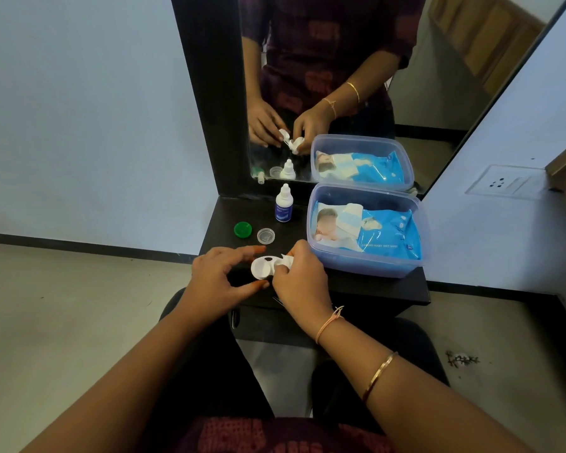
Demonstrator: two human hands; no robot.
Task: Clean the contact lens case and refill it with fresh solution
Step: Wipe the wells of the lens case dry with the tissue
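A white contact lens case [261,267] is held just above the dark shelf [356,286]. My left hand [219,277] pinches its left end between thumb and fingers. My right hand [299,276] is closed on a small white tissue [284,260] pressed into the case's right well, which is hidden. A green cap [242,229] and a clear cap [265,236] lie on the shelf behind the case. The white solution bottle [284,204] with a blue label stands upright behind the caps.
A clear plastic tub [406,256] holding a blue pack of wet wipes [373,232] fills the shelf's right side. A mirror [340,93] in a black frame rises behind. A wall socket [504,183] sits at the right. My knees lie below the shelf.
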